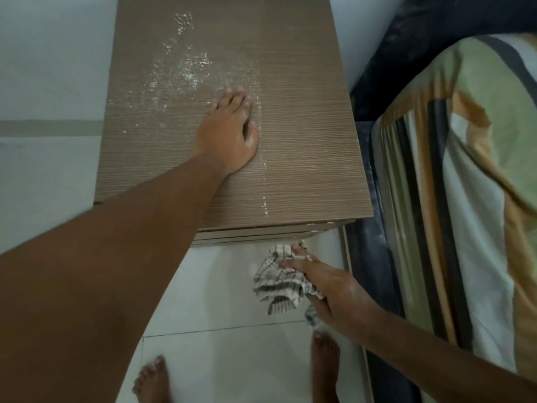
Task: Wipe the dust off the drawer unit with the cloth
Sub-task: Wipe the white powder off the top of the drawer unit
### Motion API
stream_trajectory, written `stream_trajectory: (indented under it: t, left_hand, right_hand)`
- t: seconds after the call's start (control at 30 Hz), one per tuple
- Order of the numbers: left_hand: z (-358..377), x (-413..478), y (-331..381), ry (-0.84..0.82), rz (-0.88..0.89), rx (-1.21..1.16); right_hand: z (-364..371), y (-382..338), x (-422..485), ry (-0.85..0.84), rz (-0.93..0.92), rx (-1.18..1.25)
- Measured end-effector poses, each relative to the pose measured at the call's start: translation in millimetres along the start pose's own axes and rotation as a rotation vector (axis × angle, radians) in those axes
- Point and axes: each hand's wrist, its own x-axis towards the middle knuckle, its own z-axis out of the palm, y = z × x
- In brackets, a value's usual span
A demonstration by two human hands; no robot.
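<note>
The brown wood-grain drawer unit (pixel 305 126) fills the upper middle of the head view. White dust (pixel 180 71) is scattered over the left half of its top, and a thin dust line (pixel 263 158) runs toward the front edge. My left hand (pixel 229 132) lies flat on the top, fingers together, just left of that line. My right hand (pixel 328 289) is below the unit's front edge, out over the floor. It grips a crumpled white cloth with dark checks (pixel 279 283), which hangs clear of the unit.
A bed with a striped green, orange and white cover (pixel 465 184) stands close on the right, with a dark mattress edge (pixel 369 257) beside the unit. Pale floor tiles (pixel 226 359) lie below, and my two bare feet (pixel 154 379) stand on them.
</note>
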Motion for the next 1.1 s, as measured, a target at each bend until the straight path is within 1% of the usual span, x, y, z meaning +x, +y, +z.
stream_trajectory:
  t: [0.07, 0.17, 0.27, 0.33, 0.4, 0.5, 0.67, 0.7, 0.77, 0.8, 0.87, 0.9, 0.97, 1.1]
  left_hand:
    - [-0.6, 1.9, -5.0, 0.002, 0.009, -0.093]
    - [-11.1, 10.5, -23.7, 0.016, 0.032, -0.207]
    - [-22.0, 23.4, -52.1, -0.007, 0.044, -0.121]
    - [-21.4, 26.8, -64.4, -0.031, 0.034, -0.071]
    - [-17.1, 26.2, -68.0, -0.008, 0.026, -0.052]
    - [-14.8, 27.2, -67.8, 0.034, 0.019, -0.054]
    - [-13.3, 30.1, -71.4, 0.048, 0.039, -0.002]
    - [-12.7, 30.6, -71.9, 0.044, 0.041, 0.002]
    - [-11.4, 31.4, -73.2, 0.041, 0.041, -0.006]
    - [-11.1, 31.9, -73.9, 0.043, 0.04, -0.012]
    - [-10.0, 32.0, -74.4, 0.049, 0.042, -0.017]
    - [-9.4, 31.8, -74.7, 0.051, 0.046, -0.011]
    - [-8.7, 31.7, -75.0, 0.051, 0.051, 0.009]
    - [-8.9, 31.9, -75.0, 0.044, 0.051, 0.04]
  right_hand:
    - [-3.7, -19.7, 10.3, 0.173, 0.045, 0.186]
    - [-25.5, -45.4, 49.9, 0.396, 0.169, 0.357]
    - [-56.0, -65.0, 100.4, 0.517, 0.206, 0.479]
    - [-77.8, -66.8, 137.8, 0.582, 0.269, 0.575]
    - [-99.9, -58.0, 176.6, 0.648, 0.339, 0.646]
    - [-138.5, -32.9, 235.6, 0.802, 0.384, 0.606]
    - [-203.0, 3.7, 326.9, 1.01, 0.385, 0.265]
    - [-210.5, 13.2, 343.7, 1.009, 0.397, 0.197]
    - [-216.2, 31.5, 375.1, 0.949, 0.42, 0.093]
    - [-215.6, 40.8, 389.1, 0.87, 0.445, 0.029]
    - [-206.4, 51.2, 412.5, 0.657, 0.55, -0.182]
    - [-200.0, 50.4, 421.9, 0.588, 0.583, -0.271]
    - [-187.6, 39.2, 437.1, 0.533, 0.547, -0.333]
    - [-167.6, 16.6, 452.1, 0.434, 0.362, -0.421]
